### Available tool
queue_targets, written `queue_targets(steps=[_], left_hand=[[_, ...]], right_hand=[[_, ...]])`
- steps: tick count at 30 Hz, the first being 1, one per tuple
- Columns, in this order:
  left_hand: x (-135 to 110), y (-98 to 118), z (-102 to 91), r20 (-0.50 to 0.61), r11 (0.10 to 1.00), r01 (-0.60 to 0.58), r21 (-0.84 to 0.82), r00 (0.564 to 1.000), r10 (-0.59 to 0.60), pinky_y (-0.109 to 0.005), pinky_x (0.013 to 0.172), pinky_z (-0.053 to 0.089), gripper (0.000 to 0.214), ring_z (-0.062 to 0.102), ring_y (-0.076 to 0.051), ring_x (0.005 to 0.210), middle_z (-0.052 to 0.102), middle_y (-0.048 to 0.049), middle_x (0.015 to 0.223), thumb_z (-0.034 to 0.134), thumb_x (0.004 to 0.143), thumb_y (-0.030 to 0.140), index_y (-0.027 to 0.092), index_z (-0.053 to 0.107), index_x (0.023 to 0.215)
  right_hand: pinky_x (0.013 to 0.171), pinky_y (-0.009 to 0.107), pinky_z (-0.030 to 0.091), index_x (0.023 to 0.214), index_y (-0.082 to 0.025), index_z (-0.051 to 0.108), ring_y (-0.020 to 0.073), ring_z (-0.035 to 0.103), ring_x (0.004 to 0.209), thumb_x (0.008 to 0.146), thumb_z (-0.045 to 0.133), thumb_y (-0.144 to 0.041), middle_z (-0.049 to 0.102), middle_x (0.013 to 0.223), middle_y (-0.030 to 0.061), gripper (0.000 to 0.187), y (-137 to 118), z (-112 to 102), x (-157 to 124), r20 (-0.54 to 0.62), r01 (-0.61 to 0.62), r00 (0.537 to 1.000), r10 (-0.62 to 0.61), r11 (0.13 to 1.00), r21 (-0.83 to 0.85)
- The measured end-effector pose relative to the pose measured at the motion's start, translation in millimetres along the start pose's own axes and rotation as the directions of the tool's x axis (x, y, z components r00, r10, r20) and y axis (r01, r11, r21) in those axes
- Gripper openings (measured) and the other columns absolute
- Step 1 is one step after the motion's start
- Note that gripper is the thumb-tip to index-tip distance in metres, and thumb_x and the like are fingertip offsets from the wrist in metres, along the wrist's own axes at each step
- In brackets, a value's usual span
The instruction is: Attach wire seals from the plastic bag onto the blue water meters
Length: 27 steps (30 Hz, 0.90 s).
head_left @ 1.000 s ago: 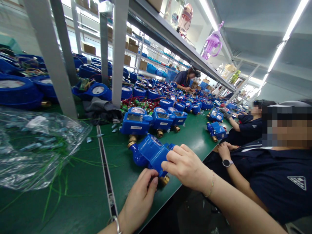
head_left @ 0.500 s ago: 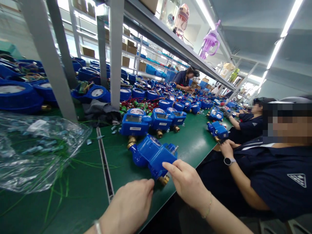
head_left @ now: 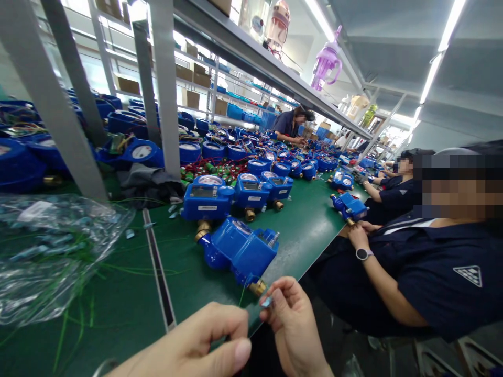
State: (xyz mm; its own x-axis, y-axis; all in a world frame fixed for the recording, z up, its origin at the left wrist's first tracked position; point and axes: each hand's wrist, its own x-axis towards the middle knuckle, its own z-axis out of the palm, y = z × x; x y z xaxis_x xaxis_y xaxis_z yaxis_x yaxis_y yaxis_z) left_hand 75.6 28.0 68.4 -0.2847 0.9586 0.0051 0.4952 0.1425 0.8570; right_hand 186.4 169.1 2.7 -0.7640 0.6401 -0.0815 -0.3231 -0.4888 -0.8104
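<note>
A blue water meter (head_left: 245, 243) lies tilted on the green bench in front of me, its brass end (head_left: 258, 287) toward my hands. My right hand (head_left: 293, 317) pinches a small light-blue seal tag (head_left: 266, 302) between thumb and fingers, just below that brass end. A thin green wire (head_left: 242, 296) runs down from the meter near the brass end toward my left hand. My left hand (head_left: 210, 332) is closed, fingers curled and thumb forward, beside the right; what sits between its fingers is hidden.
Upright meters (head_left: 207, 201) stand behind. At left lies a clear plastic bag (head_left: 47, 251) of light-blue tags with green wires. Metal posts (head_left: 164, 94) rise from the bench (head_left: 126, 293). A co-worker (head_left: 424, 272) sits close on the right, hands at another meter (head_left: 349, 206).
My right hand has come off the meter's side and down below its brass end, now turned with the light-blue tag showing. My left thumb has come into view. The view has shifted slightly.
</note>
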Motion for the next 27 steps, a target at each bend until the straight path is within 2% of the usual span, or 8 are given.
queue_targets(steps=[2, 3, 6, 8, 12, 16, 20, 27], left_hand=[[5, 2, -1.2, 0.036, 0.998, 0.016, -0.063, 0.999, -0.013, -0.02, 0.063, 0.045, 0.041, 0.046, -0.012, 0.066, 0.048, 0.0023, 0.071, 0.03, 0.088, 0.053, 0.02, 0.05, 0.074], [8, 2, -0.2, 0.018, 0.997, 0.019, -0.073, 1.0, -0.018, -0.019, 0.064, 0.044, 0.039, 0.045, -0.012, 0.067, 0.047, 0.0026, 0.073, 0.028, 0.089, 0.051, 0.02, 0.048, 0.078], [14, 1, 6.8, -0.036, 1.0, 0.022, -0.014, 0.999, -0.023, -0.019, 0.063, 0.041, 0.027, 0.046, -0.011, 0.068, 0.049, 0.0037, 0.076, 0.033, 0.091, 0.044, 0.022, 0.047, 0.085], [17, -3, 12.0, -0.059, 0.999, 0.002, 0.052, 0.998, 0.001, -0.019, 0.062, 0.04, 0.025, 0.048, -0.011, 0.068, 0.052, 0.0041, 0.075, 0.035, 0.092, 0.04, 0.022, 0.049, 0.082], [22, -12, 20.5, -0.182, 0.982, -0.044, 0.182, 0.98, 0.077, -0.02, 0.059, 0.039, 0.024, 0.05, -0.011, 0.063, 0.052, 0.0038, 0.072, 0.036, 0.092, 0.035, 0.022, 0.05, 0.078], [22, -20, 29.9, -0.301, 0.948, -0.076, 0.308, 0.938, 0.173, -0.023, 0.059, 0.039, 0.022, 0.05, -0.012, 0.062, 0.051, 0.0026, 0.071, 0.034, 0.093, 0.032, 0.021, 0.048, 0.079], [18, -24, 38.9, -0.309, 0.903, -0.105, 0.417, 0.918, 0.249, -0.025, 0.06, 0.039, 0.019, 0.05, -0.014, 0.067, 0.05, 0.0014, 0.074, 0.036, 0.093, 0.029, 0.021, 0.048, 0.08], [17, -22, 41.4, -0.309, 0.862, -0.138, 0.488, 0.896, 0.319, -0.027, 0.062, 0.038, 0.017, 0.048, -0.015, 0.067, 0.048, 0.0005, 0.074, 0.037, 0.092, 0.025, 0.02, 0.047, 0.079]], right_hand=[[0.058, 0.02, 0.043, 0.085, -0.018, 0.052, 0.0076, 0.053, 0.063, 0.077, 0.067, -0.029, 0.056, 0.072, -0.0024, 0.02, 2, 3, 1, -0.04, 0.013, 0.999, -0.009, 0.997, 0.081], [0.058, 0.02, 0.042, 0.084, -0.018, 0.052, 0.0071, 0.053, 0.063, 0.078, 0.066, -0.028, 0.055, 0.072, -0.0029, 0.018, 3, 3, 2, -0.046, 0.021, 0.999, -0.016, 0.992, 0.124], [0.057, 0.018, 0.04, 0.084, -0.019, 0.052, 0.0063, 0.053, 0.063, 0.08, 0.063, -0.025, 0.055, 0.074, -0.0033, 0.013, 4, -1, 7, -0.02, 0.059, 0.998, -0.056, 0.972, 0.227], [0.056, 0.017, 0.038, 0.084, -0.02, 0.053, 0.0059, 0.052, 0.062, 0.081, 0.063, -0.023, 0.056, 0.075, -0.0031, 0.011, 5, -4, 9, 0.028, 0.07, 0.996, -0.08, 0.962, 0.264], [0.053, 0.017, 0.035, 0.08, -0.019, 0.055, 0.0061, 0.052, 0.059, 0.08, 0.063, -0.024, 0.059, 0.071, -0.0016, 0.009, 6, -7, 8, 0.134, 0.049, 0.987, -0.087, 0.963, 0.265], [0.055, 0.018, 0.038, 0.078, -0.019, 0.058, 0.0075, 0.055, 0.059, 0.076, 0.068, -0.025, 0.063, 0.073, -0.0002, 0.012, 10, -2, 3, 0.152, 0.033, 0.986, -0.071, 0.969, 0.243], [0.056, 0.019, 0.041, 0.077, -0.021, 0.06, 0.007, 0.055, 0.058, 0.074, 0.07, -0.026, 0.064, 0.072, -0.0011, 0.012, 15, 5, -4, 0.126, 0.028, 0.99, -0.063, 0.965, 0.26], [0.056, 0.018, 0.041, 0.075, -0.02, 0.061, 0.0059, 0.054, 0.056, 0.074, 0.071, -0.026, 0.063, 0.07, -0.0015, 0.011, 15, 11, -6, 0.111, 0.03, 0.992, -0.062, 0.963, 0.267]])
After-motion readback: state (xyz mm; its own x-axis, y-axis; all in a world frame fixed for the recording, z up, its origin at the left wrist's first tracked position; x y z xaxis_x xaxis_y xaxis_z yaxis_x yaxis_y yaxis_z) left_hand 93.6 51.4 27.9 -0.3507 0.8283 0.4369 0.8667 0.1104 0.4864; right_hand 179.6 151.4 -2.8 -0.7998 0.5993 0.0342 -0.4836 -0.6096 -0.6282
